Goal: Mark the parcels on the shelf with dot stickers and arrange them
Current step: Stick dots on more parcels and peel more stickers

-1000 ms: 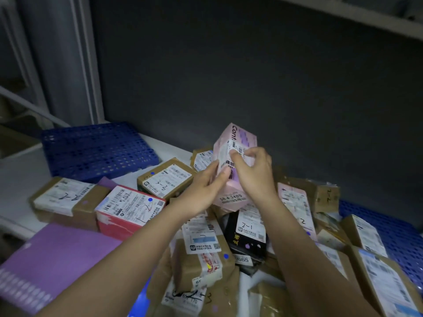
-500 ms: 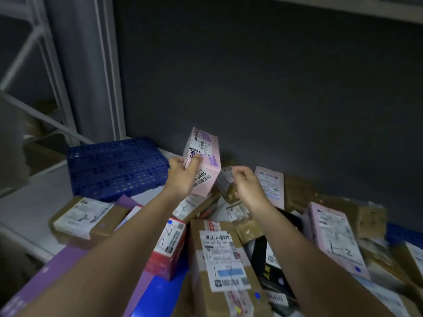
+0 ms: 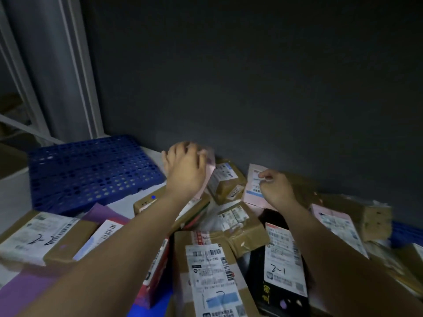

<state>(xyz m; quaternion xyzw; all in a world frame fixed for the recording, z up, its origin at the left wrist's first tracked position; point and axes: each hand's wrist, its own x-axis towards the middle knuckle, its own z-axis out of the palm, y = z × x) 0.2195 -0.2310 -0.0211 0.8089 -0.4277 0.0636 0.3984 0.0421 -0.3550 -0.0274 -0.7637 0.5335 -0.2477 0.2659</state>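
My left hand [image 3: 183, 172] grips a pink box [image 3: 210, 167], which is blurred and held low against the grey back wall, just right of the blue perforated mat [image 3: 91, 170]. My right hand [image 3: 277, 189] hovers over a flat pink parcel [image 3: 253, 191] leaning on the wall, its curled fingertips at the parcel's label. Whether it grips anything is unclear. Below my arms lies a heap of parcels: a brown box marked 1-2 [image 3: 212, 277], a black box labelled 2-1 [image 3: 283, 268], a red and white box [image 3: 158, 266] and a brown box with a blue dot [image 3: 148, 201].
A brown box marked 2-1 [image 3: 45, 239] lies at the left on a purple sheet [image 3: 27, 291]. Another pink parcel [image 3: 338, 227] and several brown boxes fill the right side. A white shelf upright [image 3: 75, 88] rises at the back left.
My left hand has carried the pink box down and back toward the wall beside the blue mat. My right hand let go of it and moved right, onto the flat pink parcel.
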